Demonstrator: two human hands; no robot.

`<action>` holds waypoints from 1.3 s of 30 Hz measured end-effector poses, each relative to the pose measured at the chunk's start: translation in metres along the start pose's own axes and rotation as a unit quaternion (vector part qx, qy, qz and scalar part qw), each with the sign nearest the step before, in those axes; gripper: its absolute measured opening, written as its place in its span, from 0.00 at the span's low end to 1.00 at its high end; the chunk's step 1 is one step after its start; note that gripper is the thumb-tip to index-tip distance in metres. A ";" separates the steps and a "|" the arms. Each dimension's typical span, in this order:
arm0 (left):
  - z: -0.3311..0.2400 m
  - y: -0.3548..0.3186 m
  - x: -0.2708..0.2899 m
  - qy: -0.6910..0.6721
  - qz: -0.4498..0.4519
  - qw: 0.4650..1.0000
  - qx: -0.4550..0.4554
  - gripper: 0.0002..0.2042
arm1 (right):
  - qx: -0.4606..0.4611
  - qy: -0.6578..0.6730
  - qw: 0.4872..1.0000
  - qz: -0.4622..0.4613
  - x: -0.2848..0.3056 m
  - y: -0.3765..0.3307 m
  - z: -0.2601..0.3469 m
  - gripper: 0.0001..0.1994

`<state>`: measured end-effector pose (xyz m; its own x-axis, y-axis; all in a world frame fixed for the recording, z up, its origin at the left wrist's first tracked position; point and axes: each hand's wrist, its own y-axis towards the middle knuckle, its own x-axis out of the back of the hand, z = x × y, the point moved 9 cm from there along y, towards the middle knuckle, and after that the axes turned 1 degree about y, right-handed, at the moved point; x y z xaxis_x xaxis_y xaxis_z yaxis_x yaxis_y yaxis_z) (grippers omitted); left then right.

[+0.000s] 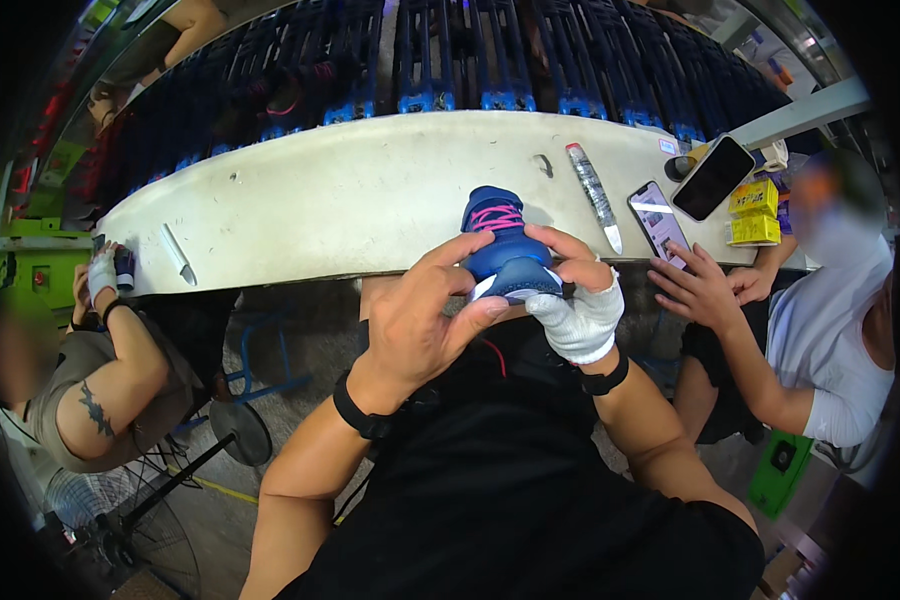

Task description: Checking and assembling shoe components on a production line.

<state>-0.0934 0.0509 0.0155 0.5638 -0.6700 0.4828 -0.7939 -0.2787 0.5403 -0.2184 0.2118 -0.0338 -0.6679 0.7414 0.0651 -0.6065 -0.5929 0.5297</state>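
Between my two hands is a navy blue sneaker (511, 243) with bright pink laces, its toe toward me and its heel end away, over the table's near edge. My left hand (425, 312) is bare and grips the toe's left side, thumb low by the sole and fingers along the upper. On the other side my right hand (577, 305), in a white glove that leaves some fingers bare, closes on the toe's right side. Both wrists wear black bands. Part of the sole shows pale near my thumbs.
The white table (340, 200) carries a tape-wrapped knife (594, 197), another blade tool (177, 254), two phones (714, 178) and yellow boxes (754, 213). Behind it runs a rack of dark blue slats (470, 60). Co-workers sit at both sides; one touches a phone. A fan (120, 540) stands lower left.
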 end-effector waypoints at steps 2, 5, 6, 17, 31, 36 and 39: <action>-0.003 0.000 0.000 -0.006 -0.015 1.000 0.001 0.18 | -0.013 -0.020 1.000 0.012 -0.001 -0.001 -0.002 0.20; -0.001 -0.002 0.002 -0.015 -0.043 0.999 -0.007 0.18 | -0.013 -0.001 0.999 0.035 -0.007 0.000 0.000 0.20; -0.001 -0.003 0.004 -0.019 -0.057 0.998 -0.015 0.18 | 0.007 0.005 0.999 0.039 -0.010 0.003 0.001 0.20; 0.018 0.021 0.046 -0.022 0.053 0.988 0.141 0.27 | 0.039 -0.008 0.999 0.026 -0.048 0.034 -0.003 0.24; 0.039 -0.001 0.045 0.167 0.159 0.967 0.106 0.33 | -0.079 -0.226 0.963 0.125 -0.041 -0.001 -0.041 0.21; 0.053 -0.029 0.058 0.135 0.146 0.953 0.230 0.34 | -0.082 -0.276 0.948 0.136 -0.056 0.002 -0.037 0.27; 0.058 -0.030 0.057 0.159 0.202 0.928 0.270 0.38 | 0.006 -0.323 0.937 0.129 -0.064 0.006 -0.026 0.22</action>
<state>-0.0507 -0.0189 -0.0136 0.1651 -0.5827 0.7957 -0.9053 -0.4098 -0.1122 -0.1909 0.1528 -0.0567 -0.3880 0.6115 0.6896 -0.4528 -0.7782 0.4352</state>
